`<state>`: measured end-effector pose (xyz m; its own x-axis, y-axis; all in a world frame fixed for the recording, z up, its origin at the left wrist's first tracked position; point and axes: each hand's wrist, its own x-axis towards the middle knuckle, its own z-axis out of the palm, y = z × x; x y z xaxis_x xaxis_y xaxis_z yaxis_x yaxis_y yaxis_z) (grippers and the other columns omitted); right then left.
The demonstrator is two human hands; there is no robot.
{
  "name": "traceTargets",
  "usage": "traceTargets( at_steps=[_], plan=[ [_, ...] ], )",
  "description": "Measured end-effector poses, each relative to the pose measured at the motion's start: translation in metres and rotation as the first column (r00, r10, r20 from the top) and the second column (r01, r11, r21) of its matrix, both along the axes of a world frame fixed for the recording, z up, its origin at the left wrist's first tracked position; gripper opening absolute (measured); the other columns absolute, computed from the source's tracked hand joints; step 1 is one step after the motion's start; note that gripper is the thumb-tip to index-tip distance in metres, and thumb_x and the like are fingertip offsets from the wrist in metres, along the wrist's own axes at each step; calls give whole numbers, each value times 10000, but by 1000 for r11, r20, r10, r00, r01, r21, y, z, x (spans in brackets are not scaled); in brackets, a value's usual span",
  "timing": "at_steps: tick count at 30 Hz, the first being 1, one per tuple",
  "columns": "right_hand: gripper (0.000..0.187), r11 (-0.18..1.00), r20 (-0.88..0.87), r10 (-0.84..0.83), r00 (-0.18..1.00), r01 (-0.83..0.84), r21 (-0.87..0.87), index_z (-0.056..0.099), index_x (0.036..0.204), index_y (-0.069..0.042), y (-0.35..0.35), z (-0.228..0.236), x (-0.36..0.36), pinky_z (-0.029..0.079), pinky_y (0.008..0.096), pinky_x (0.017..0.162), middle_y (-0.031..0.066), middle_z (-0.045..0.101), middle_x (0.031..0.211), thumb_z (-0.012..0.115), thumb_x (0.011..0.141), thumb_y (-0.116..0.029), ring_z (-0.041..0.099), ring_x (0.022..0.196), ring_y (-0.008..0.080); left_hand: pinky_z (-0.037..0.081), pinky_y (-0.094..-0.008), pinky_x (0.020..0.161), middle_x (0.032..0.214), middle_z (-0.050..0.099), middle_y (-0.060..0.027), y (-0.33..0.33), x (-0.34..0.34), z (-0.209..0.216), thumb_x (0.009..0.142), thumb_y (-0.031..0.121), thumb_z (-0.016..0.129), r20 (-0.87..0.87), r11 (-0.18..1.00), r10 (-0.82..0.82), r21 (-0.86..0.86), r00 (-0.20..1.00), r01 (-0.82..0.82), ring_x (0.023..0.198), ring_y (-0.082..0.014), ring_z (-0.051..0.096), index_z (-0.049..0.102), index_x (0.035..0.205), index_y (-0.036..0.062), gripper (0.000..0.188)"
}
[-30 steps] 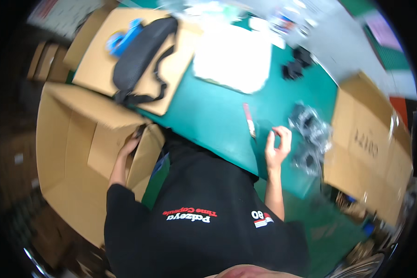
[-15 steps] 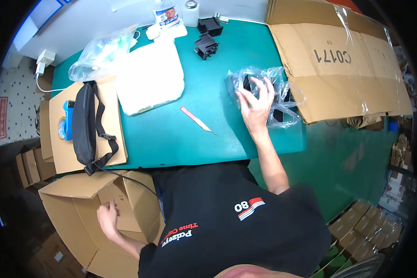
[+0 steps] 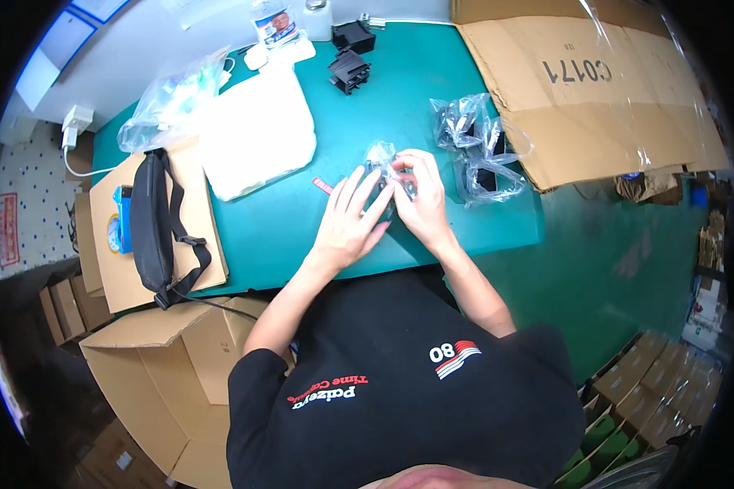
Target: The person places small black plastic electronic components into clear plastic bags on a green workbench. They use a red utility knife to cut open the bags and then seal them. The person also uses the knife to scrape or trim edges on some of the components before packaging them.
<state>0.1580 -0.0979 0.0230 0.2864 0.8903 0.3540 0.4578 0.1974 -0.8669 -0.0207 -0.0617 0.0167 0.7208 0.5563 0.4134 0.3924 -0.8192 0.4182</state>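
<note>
Pointing inward — right hand (image 3: 422, 204) clamped on plastic bag (image 3: 380, 151), left hand (image 3: 342, 228) straight-fingered — grip unclear.

Black short-sleeved T-shirt (image 3: 408, 416), loose sleeves (image 3: 257, 383) ending near the elbows, small red lettering (image 3: 341, 381) beside bolder white lettering (image 3: 328, 396) on the wearer's left, white number (image 3: 441, 353) and slanted red-and-white stripes (image 3: 459, 359) on the right, bare forearms (image 3: 289, 297), bare hands (image 3: 342, 224).

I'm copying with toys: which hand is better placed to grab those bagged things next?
Probably the right hand: the bagged black parts lie to its right, and the left hand is farther away.
</note>
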Motion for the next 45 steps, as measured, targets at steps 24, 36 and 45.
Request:
traceTargets(
  at_steps=[24, 36, 45],
  plan=[
    [1114, 831, 237, -551, 800, 552, 71, 385, 1507, -23, -94, -29, 100, 471, 453, 1070, 180, 310, 1557, 997, 607, -260, 463, 1353, 336, 397, -550, 1133, 1510, 353, -344, 30, 47, -10, 728, -16, 790, 114, 994, -26, -100, 993, 38, 1424, -550, 346, 521, 903, -14, 321],
    [261, 804, 334, -595, 731, 543, 244, 716, 1024, -48, -61, -36, 86, 501, 414, 940, 81, 722, 1048, 793, 779, 0, 631, 1070, 308, 396, -571, 1117, 1071, 608, -163, 24, 49, -10, 750, -24, 722, -7, 999, -47, -17, 999, 47, 1309, -430, 504, 551, 1288, -32, 565],
    [611, 957, 476, -289, 830, 270, 109, 595, 1263, -23, -58, -31, 76, 486, 464, 984, 170, 676, 1124, 872, 728, -127, 591, 1127, 395, 345, -652, 1123, 1120, 614, -136, 20, 54, -25, 821, -38, 585, -117, 997, -69, 34, 991, 73, 1368, -323, 486, 514, 1412, 21, 599]
  ],
)
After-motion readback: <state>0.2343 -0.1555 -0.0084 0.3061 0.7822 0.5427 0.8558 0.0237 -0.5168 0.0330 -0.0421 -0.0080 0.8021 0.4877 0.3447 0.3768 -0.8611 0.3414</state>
